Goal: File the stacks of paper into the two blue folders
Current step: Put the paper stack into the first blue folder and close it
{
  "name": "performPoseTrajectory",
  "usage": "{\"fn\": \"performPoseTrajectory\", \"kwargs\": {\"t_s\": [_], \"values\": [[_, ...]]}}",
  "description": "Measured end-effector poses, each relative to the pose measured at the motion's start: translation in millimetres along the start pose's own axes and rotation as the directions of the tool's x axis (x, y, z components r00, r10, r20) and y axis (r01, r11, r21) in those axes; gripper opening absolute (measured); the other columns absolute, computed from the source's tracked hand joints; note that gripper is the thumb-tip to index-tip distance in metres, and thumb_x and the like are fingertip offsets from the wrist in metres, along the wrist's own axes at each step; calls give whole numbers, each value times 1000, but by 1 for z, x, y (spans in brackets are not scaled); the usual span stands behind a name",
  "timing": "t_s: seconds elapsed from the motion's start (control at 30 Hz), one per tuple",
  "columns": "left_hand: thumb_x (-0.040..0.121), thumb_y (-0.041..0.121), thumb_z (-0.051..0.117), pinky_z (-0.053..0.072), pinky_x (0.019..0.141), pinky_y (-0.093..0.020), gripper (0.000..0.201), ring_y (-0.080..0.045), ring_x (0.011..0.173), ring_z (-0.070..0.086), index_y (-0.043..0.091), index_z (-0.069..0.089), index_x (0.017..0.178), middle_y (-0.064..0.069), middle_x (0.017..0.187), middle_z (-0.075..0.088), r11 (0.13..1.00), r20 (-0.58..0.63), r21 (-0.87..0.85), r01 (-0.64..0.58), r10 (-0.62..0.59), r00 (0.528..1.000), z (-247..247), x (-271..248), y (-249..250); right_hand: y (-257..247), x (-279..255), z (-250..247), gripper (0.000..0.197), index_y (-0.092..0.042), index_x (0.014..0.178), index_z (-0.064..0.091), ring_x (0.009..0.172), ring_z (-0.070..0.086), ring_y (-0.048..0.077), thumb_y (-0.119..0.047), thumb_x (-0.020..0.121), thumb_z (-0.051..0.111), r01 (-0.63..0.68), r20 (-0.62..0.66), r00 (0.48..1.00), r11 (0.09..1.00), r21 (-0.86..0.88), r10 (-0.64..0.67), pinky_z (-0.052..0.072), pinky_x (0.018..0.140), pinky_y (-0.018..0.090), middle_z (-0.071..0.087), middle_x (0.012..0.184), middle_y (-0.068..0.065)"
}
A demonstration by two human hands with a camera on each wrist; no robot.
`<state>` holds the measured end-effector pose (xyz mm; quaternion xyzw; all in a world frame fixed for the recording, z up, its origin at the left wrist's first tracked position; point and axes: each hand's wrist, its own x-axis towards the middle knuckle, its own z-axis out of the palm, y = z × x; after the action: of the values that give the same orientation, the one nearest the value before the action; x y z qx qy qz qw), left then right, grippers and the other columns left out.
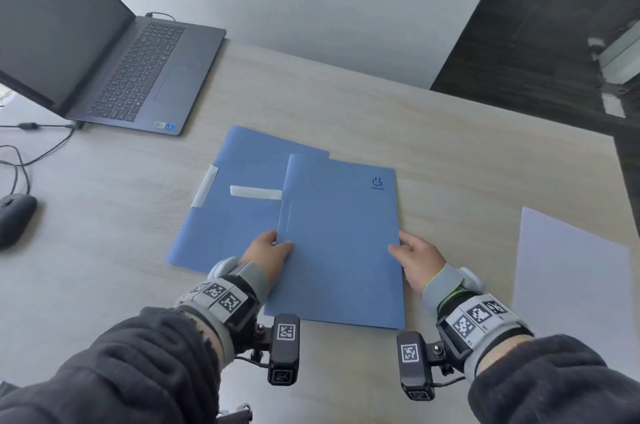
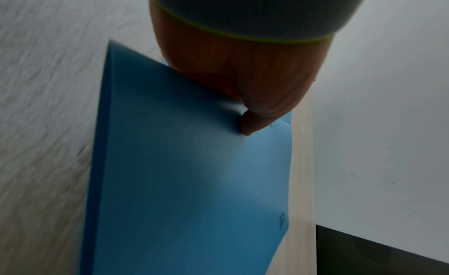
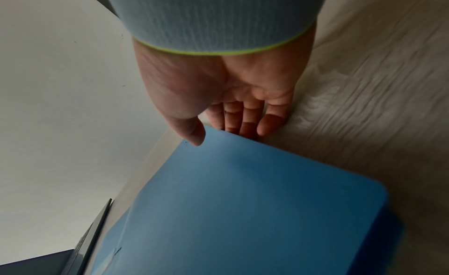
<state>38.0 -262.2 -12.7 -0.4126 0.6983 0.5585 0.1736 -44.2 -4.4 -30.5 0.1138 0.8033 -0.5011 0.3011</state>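
Observation:
Two blue folders overlap in the middle of the table. The upper folder (image 1: 341,243) is closed, with a small dark logo at its far right corner. It partly covers the lower folder (image 1: 235,219), which carries two white strips. My left hand (image 1: 273,248) grips the upper folder's left edge, thumb (image 2: 248,125) pressed on top and fingers hidden underneath. At the folder's right edge (image 3: 243,202), my right hand (image 1: 410,255) holds it with the thumb (image 3: 194,137) over the cover and the fingertips behind the edge. A white paper stack (image 1: 571,281) lies at the right.
An open laptop (image 1: 110,56) stands at the back left, with cables (image 1: 38,146) and a black mouse (image 1: 15,215) on the left. The wooden table (image 1: 450,132) ends at the right against a dark floor (image 1: 554,42). A pale wall runs behind it.

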Motion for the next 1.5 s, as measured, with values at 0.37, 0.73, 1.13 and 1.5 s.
{"fn": "performPoseTrajectory", "kwargs": {"t_s": [0.37,0.73,1.13,1.5], "values": [[91,3,57,57,82,-61,22,-37,81,70,20,67,101,-18,97,75,949,157,-300,98,-52,986,21,-6,-12,11,-20,-25,22,-10,111,65,84,72,31,-16,92,56,-239,122,971,885,399,208,57,68,39,75,99,13],[80,28,68,40,60,-28,7,-25,75,58,26,61,80,5,75,55,873,-91,426,-235,300,949,19,-2,1,32,-20,-50,25,-16,102,68,89,72,32,1,94,50,-90,34,996,952,293,84,57,79,47,75,102,11],[81,62,56,45,95,-37,67,-15,109,62,36,41,141,5,121,60,564,153,766,-309,306,939,25,-2,13,38,-36,-76,28,-11,98,69,81,74,27,7,93,49,-24,68,998,956,294,4,56,78,45,78,89,5],[83,16,50,62,65,-41,30,-30,79,70,23,58,111,-7,88,71,949,99,272,-157,135,986,65,-22,16,49,-48,-88,25,-9,101,69,81,73,27,6,93,51,-5,40,999,931,365,-10,57,72,40,78,94,9]]}}
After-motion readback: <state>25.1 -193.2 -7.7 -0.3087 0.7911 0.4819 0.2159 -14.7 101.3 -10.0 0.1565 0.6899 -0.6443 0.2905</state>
